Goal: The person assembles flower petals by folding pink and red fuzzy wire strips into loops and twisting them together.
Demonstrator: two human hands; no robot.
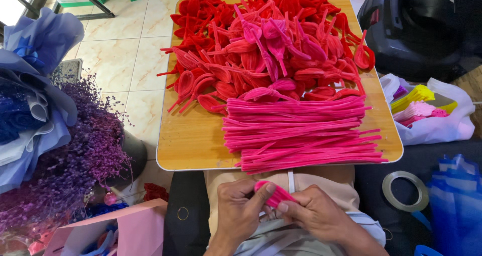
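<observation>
Hands bending pink pipe cleaner below a loaded craft table

Far left: blue wrapped bouquet [25, 85], beside it a clump of purple dried flowers [75, 155]. Pink paper bag [125, 226] sits at bottom left.

Centre: wooden table [193, 140] with a bare strip on its left side. Back half is covered by a heap of red and pink looped petals [271, 45], tangled and overlapping. In front of it lies a neat stack of straight pink pipe cleaners [301, 135], running crosswise and reaching the near table edge.

Below the table edge, over the lap: left hand [238, 211] and right hand [314, 213] close together, fingertips meeting on a pink pipe cleaner piece [273, 193]. Left thumb and forefinger pinch its left end; right fingers curl and press on the other end. The piece looks folded or bunched; its exact shape is partly hidden by fingers.

Judgement on doing it well: keep both pinches close to the bend so the wire folds cleanly, keep the loop even, and avoid crushing the fuzz.

Right: roll of clear tape [404, 190] on dark fabric, white plastic bag [437, 120] with yellow and pink pieces, dark helmet-like object [422, 25] at top right.
</observation>
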